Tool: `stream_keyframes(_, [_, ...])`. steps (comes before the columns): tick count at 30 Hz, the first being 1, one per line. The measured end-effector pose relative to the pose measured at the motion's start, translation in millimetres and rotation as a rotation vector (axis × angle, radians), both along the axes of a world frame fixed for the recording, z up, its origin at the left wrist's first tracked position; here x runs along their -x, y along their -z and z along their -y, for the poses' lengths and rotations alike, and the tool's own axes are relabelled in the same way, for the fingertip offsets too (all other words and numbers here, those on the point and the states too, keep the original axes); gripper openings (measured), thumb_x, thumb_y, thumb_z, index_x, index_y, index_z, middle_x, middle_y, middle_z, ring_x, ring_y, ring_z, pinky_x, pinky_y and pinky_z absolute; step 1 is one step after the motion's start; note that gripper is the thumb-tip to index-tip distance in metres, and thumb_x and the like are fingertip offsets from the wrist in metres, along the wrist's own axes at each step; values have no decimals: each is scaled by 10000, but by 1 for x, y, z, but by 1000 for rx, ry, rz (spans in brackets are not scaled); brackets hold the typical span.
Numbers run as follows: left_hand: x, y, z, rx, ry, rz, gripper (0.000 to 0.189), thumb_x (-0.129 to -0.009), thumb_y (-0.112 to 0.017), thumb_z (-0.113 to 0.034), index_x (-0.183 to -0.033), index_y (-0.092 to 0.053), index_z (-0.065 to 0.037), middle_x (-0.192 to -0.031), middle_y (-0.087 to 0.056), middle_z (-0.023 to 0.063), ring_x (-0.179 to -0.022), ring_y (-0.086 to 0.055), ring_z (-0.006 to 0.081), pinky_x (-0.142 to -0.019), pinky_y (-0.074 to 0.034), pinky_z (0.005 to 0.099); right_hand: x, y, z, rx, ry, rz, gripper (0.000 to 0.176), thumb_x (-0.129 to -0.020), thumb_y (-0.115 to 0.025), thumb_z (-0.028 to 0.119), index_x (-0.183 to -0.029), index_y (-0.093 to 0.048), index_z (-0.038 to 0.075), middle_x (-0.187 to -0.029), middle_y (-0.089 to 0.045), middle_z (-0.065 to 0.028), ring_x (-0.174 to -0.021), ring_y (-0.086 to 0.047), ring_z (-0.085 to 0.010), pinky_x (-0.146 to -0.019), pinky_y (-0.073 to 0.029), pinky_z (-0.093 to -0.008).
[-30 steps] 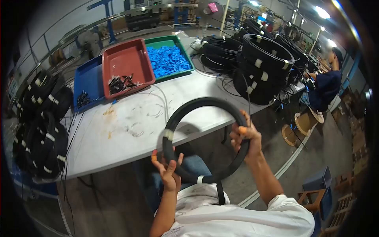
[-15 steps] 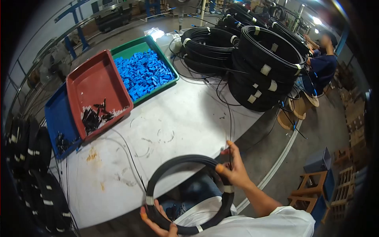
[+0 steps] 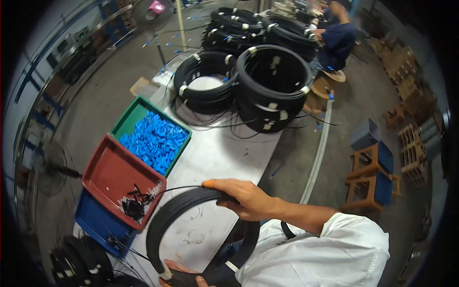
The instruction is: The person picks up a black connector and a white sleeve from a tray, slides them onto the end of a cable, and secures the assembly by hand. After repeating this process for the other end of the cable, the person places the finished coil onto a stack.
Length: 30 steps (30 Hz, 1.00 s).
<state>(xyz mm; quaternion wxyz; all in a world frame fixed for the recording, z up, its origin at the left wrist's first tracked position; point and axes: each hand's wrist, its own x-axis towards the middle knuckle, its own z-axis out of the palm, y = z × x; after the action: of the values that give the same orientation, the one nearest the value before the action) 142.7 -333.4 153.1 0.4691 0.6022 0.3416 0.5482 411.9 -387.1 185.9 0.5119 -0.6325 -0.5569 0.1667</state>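
A coil of black cable [image 3: 154, 234], bound with pale tape, is held tilted up over the near edge of the white table [image 3: 229, 153]. My right hand [image 3: 246, 198] is closed on the coil's upper side, with thumb and fingers also at a loose cable strand that runs left toward the red tray. My left hand [image 3: 179, 273] grips the coil's lower left side beside a tape band; part of this hand is hidden behind the coil. Nearest the coil is the red tray [image 3: 103, 167], holding small black and white parts.
A green tray [image 3: 125, 116] of small blue pieces [image 3: 155, 143] and a blue tray [image 3: 93, 215] flank the red one. Stacked cable coils [image 3: 272, 100] stand at the far end. More coils [image 3: 79, 263] sit lower left. Stools [image 3: 366, 165] and a seated person [image 3: 337, 40] are on the right.
The view has turned, shifting the trays and stacks. My right hand has moved from beside the coil, where it pinched a strand, onto its upper side. My left hand stays at the lower left.
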Motion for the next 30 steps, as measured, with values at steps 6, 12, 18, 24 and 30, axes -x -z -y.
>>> stream_keyframes(6, [-111, -130, -76, -188, 331, 127, 910, -746, -563, -95, -1534, -118, 3, -1552, -221, 300, -1462, -250, 425, -1213, -182, 523, -88, -109, 3, -232, 394, -83, 565, -819, -680, -57, -1354, -520, 29, -1115, -665, -157, -966, -662, -253, -869, -521, -354])
stream_keyframes(12, [-331, -207, -153, -362, 791, 156, 873, -572, -435, 31, -1439, -336, 8, -1370, -505, 221, -1329, -485, 304, -1170, -300, 388, -202, -144, 37, -352, 807, -298, 483, -890, -642, -10, -1350, -520, 70, -996, -662, -53, -617, -585, -105, -531, -502, -260])
stream_keyframes(18, [-516, -184, -156, 18, 1285, -52, 917, -534, -474, 37, -1436, -400, -113, -1243, -601, 142, -1120, -580, 192, -981, -426, 256, -292, -72, 75, -247, 1130, -416, 526, -907, -615, 30, -1400, -431, 29, -1059, -629, -112, -635, -613, -127, -494, -527, -262])
stream_keyframes(24, [-602, -102, -175, 265, 1454, -286, 926, -542, -526, 43, -1445, -384, -111, -1067, -659, 61, -782, -589, 97, -661, -450, 186, -293, -53, 101, 240, 1166, -228, 750, -881, -673, 175, -1467, -298, -104, -1455, -435, -319, -1378, -425, -404, -1143, -336, -413])
stream_keyframes(30, [-611, -85, -176, 306, 1462, -176, 920, -544, -520, 68, -1439, -391, -105, -1125, -644, 79, -791, -565, 101, -641, -417, 199, -291, -77, 94, 397, 1183, -153, 707, -860, -669, 144, -1430, -355, -131, -1317, -543, -336, -1290, -487, -445, -1084, -394, -432])
